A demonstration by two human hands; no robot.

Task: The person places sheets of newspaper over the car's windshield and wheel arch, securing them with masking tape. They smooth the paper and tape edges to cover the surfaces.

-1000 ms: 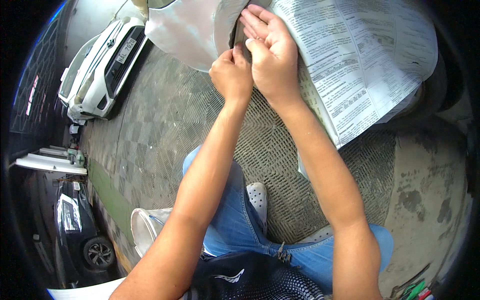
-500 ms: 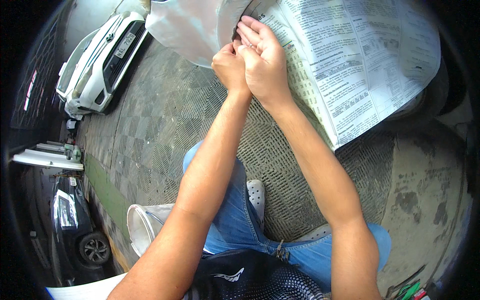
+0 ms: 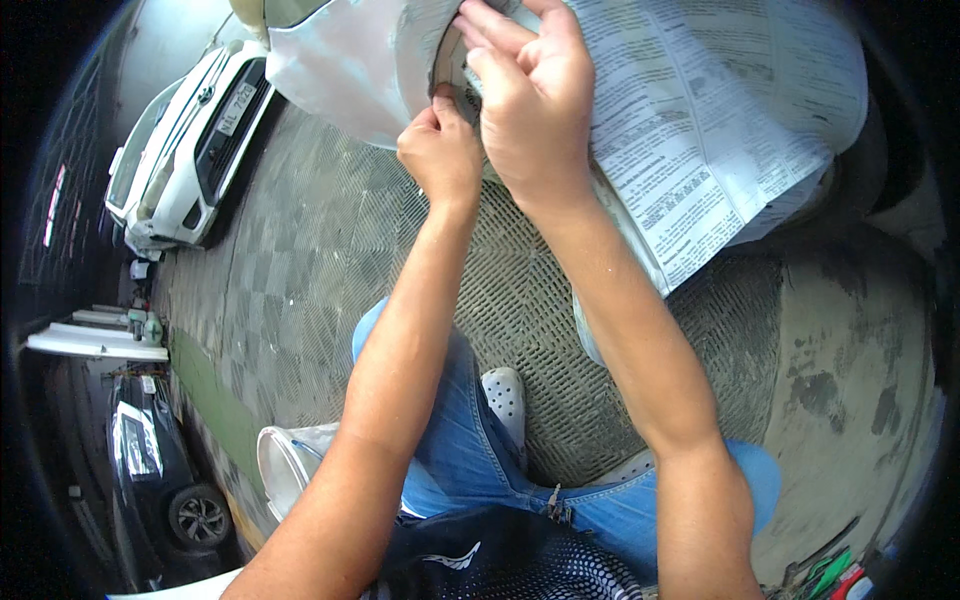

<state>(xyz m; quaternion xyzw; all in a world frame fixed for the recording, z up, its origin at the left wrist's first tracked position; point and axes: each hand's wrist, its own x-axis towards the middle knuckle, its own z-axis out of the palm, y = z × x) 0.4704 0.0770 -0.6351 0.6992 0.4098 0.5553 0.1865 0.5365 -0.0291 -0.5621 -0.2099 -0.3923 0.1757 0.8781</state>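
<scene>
A pale grey car body panel (image 3: 340,75) with a curved, dark-lined edge fills the top of the view. My left hand (image 3: 443,155) is closed at the lower part of that edge, thumb and finger pinched against it; what lies between them is hidden. To its right, my right hand (image 3: 540,110) has its fingers stretched out and apart, the tips reaching the inner side of the curved edge higher up. Sheets of newspaper (image 3: 700,130) hang to the right of my right hand, over a dark rounded shape, probably a wheel.
A white car (image 3: 190,150) stands at the far left, a dark car (image 3: 150,470) nearer. A white bucket (image 3: 285,465) sits beside my left forearm. Patterned floor mats (image 3: 560,390) meet stained concrete (image 3: 850,380) on the right. Green and red items (image 3: 840,580) lie at lower right.
My hands, earlier together, have moved apart. The right hand's fingers have spread and gone up along the curved edge. The newspaper's lower part has shifted and folded, and the view has shifted slightly.
</scene>
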